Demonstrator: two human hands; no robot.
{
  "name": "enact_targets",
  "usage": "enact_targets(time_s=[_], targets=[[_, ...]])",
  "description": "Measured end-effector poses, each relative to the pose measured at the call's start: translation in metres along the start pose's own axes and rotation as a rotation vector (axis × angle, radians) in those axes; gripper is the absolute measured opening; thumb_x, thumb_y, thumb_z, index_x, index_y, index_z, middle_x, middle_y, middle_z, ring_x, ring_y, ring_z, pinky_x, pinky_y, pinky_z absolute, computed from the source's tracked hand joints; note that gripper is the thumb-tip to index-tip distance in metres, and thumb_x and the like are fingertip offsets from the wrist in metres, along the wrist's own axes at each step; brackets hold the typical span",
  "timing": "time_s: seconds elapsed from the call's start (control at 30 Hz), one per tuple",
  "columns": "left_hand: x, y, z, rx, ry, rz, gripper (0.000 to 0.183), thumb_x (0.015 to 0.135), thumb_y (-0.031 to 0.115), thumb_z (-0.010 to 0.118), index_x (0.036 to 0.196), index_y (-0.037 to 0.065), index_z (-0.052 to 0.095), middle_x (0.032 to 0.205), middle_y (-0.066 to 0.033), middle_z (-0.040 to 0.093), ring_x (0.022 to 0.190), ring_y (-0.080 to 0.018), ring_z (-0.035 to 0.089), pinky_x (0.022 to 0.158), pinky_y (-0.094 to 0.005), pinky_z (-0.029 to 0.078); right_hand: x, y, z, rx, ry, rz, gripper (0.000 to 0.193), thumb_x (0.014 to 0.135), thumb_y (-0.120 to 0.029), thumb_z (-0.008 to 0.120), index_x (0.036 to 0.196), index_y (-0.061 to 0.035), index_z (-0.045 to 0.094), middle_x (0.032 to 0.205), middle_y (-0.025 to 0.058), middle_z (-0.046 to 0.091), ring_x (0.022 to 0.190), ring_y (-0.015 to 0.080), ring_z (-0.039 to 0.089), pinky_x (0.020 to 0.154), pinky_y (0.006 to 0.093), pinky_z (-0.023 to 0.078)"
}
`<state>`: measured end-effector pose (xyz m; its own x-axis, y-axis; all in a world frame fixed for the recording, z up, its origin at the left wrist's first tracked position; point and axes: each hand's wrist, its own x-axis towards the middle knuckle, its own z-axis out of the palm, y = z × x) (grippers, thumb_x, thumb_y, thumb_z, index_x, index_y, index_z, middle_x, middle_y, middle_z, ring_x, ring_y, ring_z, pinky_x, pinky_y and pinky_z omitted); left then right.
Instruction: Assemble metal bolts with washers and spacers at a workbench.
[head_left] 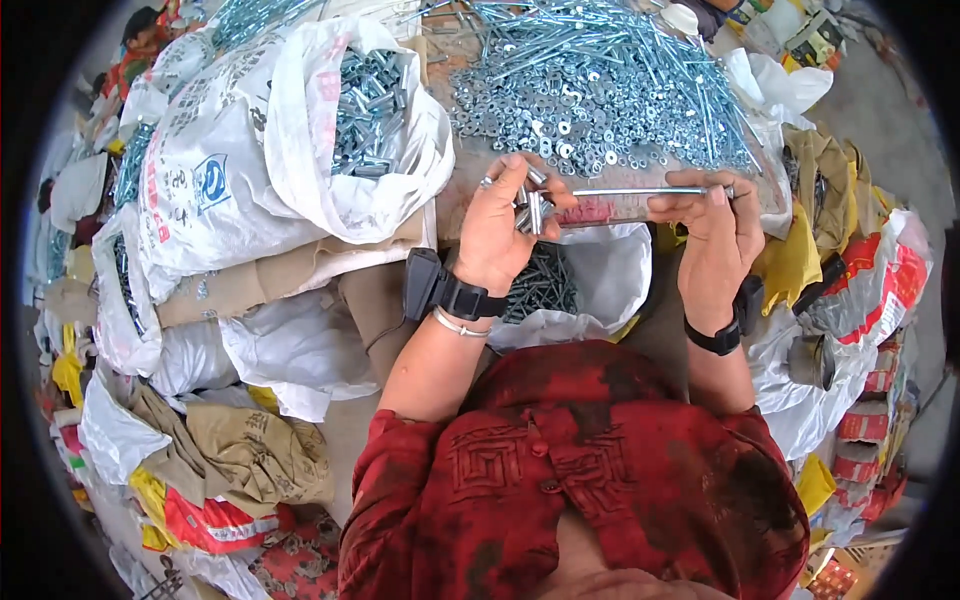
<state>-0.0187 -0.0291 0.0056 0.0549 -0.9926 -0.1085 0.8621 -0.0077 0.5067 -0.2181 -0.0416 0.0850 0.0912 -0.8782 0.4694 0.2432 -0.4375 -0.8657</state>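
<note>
Several short silvery metal sleeves (535,213) are bunched in my left hand (492,228), its fingers curled round them. My right hand (718,245) pinches one end of a long thin metal rod (630,191). The rod lies level between the hands, and its left end meets the fingers of my left hand. Whether that tip sits inside a sleeve, I cannot tell. Just beyond my hands, washers and nuts (560,115) are spread on the worktop, with a heap of long rods (610,50) behind them.
At the left a white woven sack (230,170) gapes open, full of metal sleeves (370,115). Below my hands hangs a white bag (615,270) holding dark metal pieces (542,285). Brown sacking (255,450) lies at lower left; yellow plastic (790,260) and red-white bags (875,275) are at right.
</note>
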Motion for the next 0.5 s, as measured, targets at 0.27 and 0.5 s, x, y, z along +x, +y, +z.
enact_targets(time_s=[0.27, 0.5], targets=[[-0.003, 0.006, -0.004, 0.125, -0.253, -0.146, 0.026, 0.097, 0.032, 0.060, 0.105, 0.007, 0.056, 0.068, -0.0056, 0.054, 0.056, -0.0184, 0.055, 0.037, -0.0244, 0.033, 0.018, -0.001, 0.005, 0.002, 0.054, -0.066, 0.017, 0.102, -0.012, 0.043, 0.106, 0.0042, 0.047, 0.098, 0.0242, 0.065, 0.073, 0.0273, 0.070, 0.065, 0.0387, 0.060], [-0.006, 0.003, 0.007, 0.259, -0.177, -0.110, 0.024, 0.095, 0.025, 0.064, 0.106, 0.005, 0.056, 0.073, -0.0095, 0.062, 0.055, -0.0138, 0.057, 0.036, -0.0186, 0.032, 0.031, -0.003, 0.001, -0.003, 0.010, -0.105, 0.018, 0.103, -0.014, 0.044, 0.105, 0.0041, 0.048, 0.096, 0.0240, 0.066, 0.069, 0.0257, 0.069, 0.062, 0.0371, 0.059]])
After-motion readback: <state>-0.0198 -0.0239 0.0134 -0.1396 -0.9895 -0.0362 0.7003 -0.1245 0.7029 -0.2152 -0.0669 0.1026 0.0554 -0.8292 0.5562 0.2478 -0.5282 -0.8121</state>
